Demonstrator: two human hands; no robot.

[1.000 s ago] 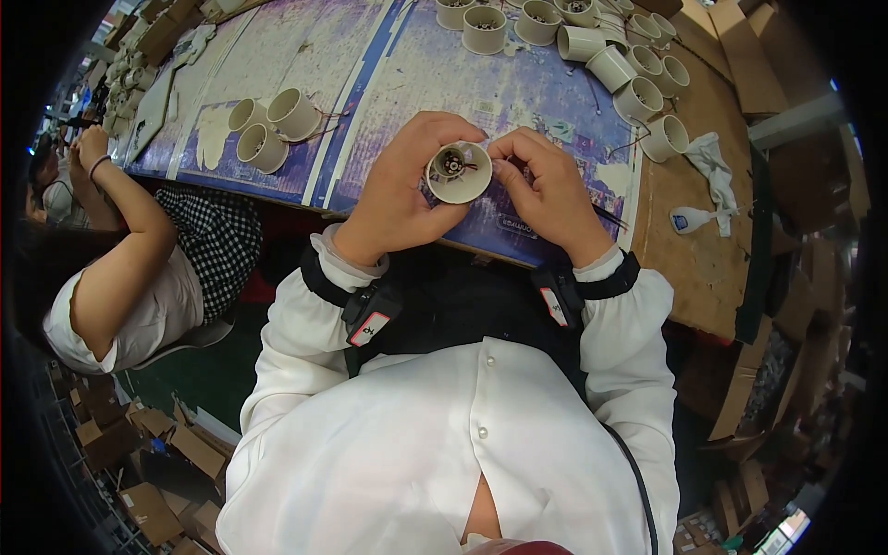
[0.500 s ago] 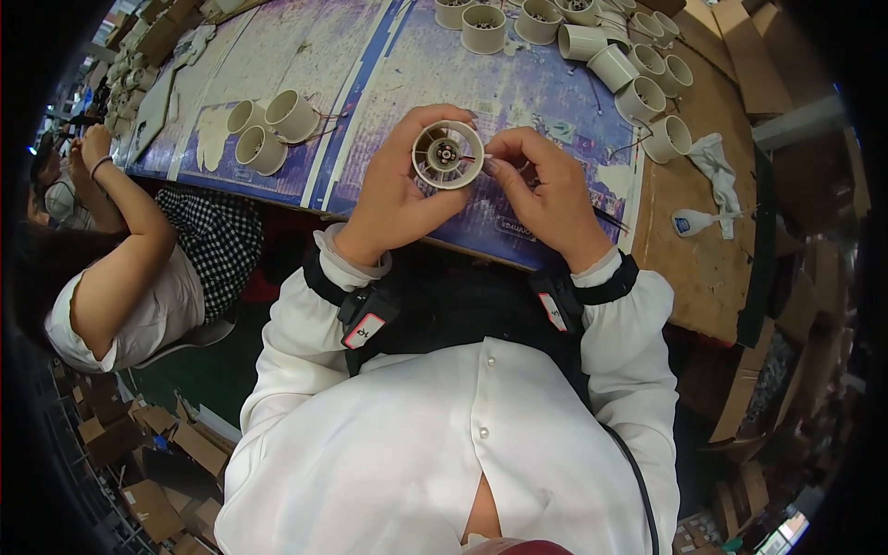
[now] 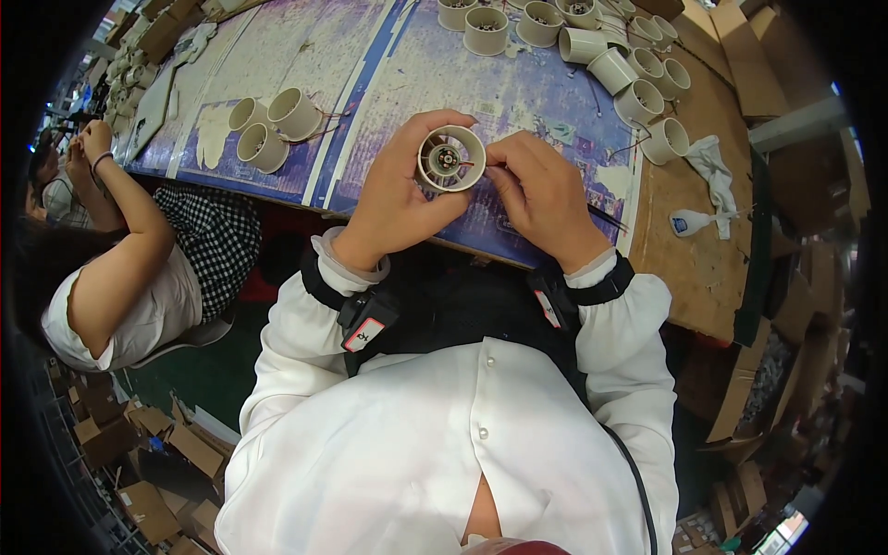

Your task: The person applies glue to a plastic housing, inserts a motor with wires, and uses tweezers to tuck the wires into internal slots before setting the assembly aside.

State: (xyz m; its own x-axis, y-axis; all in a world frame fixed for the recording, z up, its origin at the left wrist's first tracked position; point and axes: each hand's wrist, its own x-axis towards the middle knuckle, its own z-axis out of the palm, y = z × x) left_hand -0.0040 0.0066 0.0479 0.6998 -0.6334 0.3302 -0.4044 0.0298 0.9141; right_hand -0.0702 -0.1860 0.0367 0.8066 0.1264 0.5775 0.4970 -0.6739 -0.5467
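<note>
My left hand (image 3: pixel 396 202) is wrapped around a cream round plastic housing (image 3: pixel 473 178), its open mouth facing up toward me. Inside sits a small round motor hub (image 3: pixel 448 158) with a dark centre, held by thin ribs. A thin red wire (image 3: pixel 466 165) runs from the hub toward the housing's right wall. At that side my right hand (image 3: pixel 546 199) is closed, thumb and forefinger pinched beside the rim on the wires, whose ends the fingers hide. Both hands are just above the table's near edge.
Three similar housings (image 3: pixel 263 148) with wires stand left on the blue-and-white table (image 3: pixel 370 102). Several more (image 3: pixel 638 102) crowd the far right, some tipped over. A white cloth (image 3: pixel 711 171) and a white squeeze bottle (image 3: pixel 692 222) lie right. Another person (image 3: pixel 139 250) sits at the left.
The housing has shifted slightly right and down and turned a little in my left hand. My right fingers have curled in closer against its right side.
</note>
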